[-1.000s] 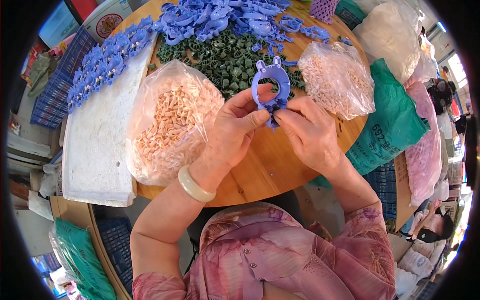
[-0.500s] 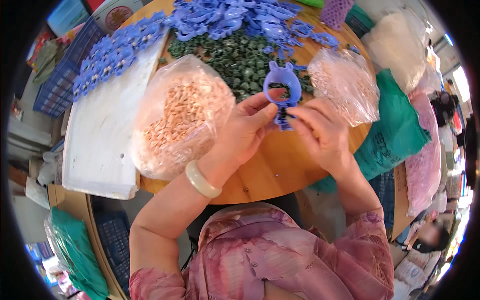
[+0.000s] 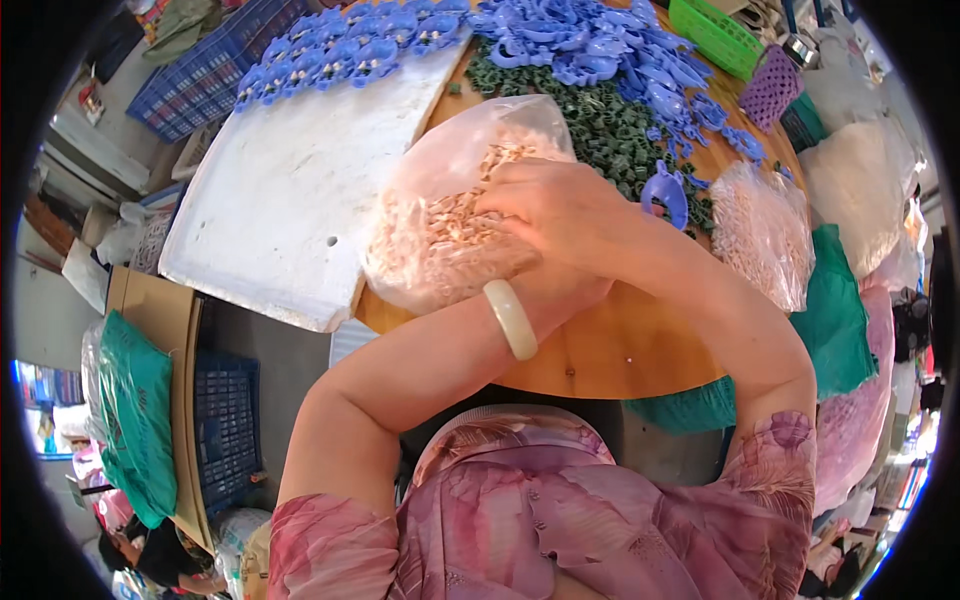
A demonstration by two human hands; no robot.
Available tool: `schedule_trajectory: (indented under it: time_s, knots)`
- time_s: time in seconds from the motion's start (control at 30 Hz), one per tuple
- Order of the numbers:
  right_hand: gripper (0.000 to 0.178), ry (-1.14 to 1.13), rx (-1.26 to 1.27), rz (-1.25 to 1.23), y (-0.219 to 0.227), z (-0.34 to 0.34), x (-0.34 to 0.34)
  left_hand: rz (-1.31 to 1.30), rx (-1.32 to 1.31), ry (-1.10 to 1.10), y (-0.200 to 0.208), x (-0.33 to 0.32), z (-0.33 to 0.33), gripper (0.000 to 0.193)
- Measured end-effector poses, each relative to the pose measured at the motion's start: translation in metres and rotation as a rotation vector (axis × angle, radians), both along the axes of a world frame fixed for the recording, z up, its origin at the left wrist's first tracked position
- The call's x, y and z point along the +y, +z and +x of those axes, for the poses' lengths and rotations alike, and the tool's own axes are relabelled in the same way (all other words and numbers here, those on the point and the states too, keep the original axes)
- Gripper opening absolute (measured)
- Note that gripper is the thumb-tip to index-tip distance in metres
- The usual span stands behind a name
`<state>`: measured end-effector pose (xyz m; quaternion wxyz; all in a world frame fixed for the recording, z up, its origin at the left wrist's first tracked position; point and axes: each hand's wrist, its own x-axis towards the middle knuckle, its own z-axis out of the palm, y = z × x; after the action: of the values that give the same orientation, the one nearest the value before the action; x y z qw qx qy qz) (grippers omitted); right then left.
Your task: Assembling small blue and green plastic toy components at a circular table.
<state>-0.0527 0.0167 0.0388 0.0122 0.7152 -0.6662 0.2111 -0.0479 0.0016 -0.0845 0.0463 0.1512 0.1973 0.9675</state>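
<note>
My right hand [image 3: 565, 205] reaches across to the left, over my left wrist. Its curled fingers dip among small peach-coloured pieces [image 3: 455, 225] in an open clear plastic bag [image 3: 410, 185]; the fingertips are hidden. My left hand [image 3: 580, 287] is mostly covered by the right forearm. A blue plastic ring-shaped piece with small ears [image 3: 667, 195] sticks out beyond that forearm, apparently still held by the left hand, though the grip itself is hidden. A pale bangle [image 3: 510, 320] circles my left wrist.
A white board [image 3: 300, 180] carries rows of blue assembled pieces [image 3: 340, 55]. Behind lie a heap of dark green small parts [image 3: 600, 125] and a pile of blue pieces [image 3: 590, 45]. A second clear bag [image 3: 760, 230], a green basket [image 3: 715, 38] and a purple mesh basket [image 3: 772, 88] stand right.
My right hand has left the blue piece and crossed left into the bag. The left hand and blue piece have shifted rightward in view, and the whole view has turned somewhat left.
</note>
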Motion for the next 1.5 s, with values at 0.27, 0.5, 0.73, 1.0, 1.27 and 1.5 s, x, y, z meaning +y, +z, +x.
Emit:
schedule_trajectory:
  time_s: [0.27, 0.5, 0.73, 1.0, 1.27, 1.5]
  knots:
    - [0.023, 0.022, 0.072, 0.188, -0.015, 0.013, -0.034, -0.353, 0.068, 0.269, 0.014, 0.002, 0.013, 0.030]
    - [0.006, -0.160, -0.688, 0.109, 0.016, 0.009, -0.003, -0.179, 0.137, 0.408, 0.025, 0.008, 0.020, 0.027]
    - [0.027, -0.155, -1.114, -0.047, 0.026, 0.005, 0.045, -0.229, -0.155, 0.279, 0.037, 0.006, 0.019, 0.025]
    - [0.019, -0.319, -1.106, -0.128, 0.024, -0.014, 0.081, -0.356, -0.206, 0.270, 0.060, 0.000, 0.032, 0.021]
    - [0.009, -0.449, -1.174, -0.366, 0.019, -0.044, 0.143, -0.236, -0.241, 0.100, 0.065, -0.003, 0.031, 0.035]
    - [0.010, -0.597, -1.054, -0.383, 0.012, -0.021, 0.160, -0.204, -0.159, 0.135, 0.071, 0.000, 0.036, 0.047]
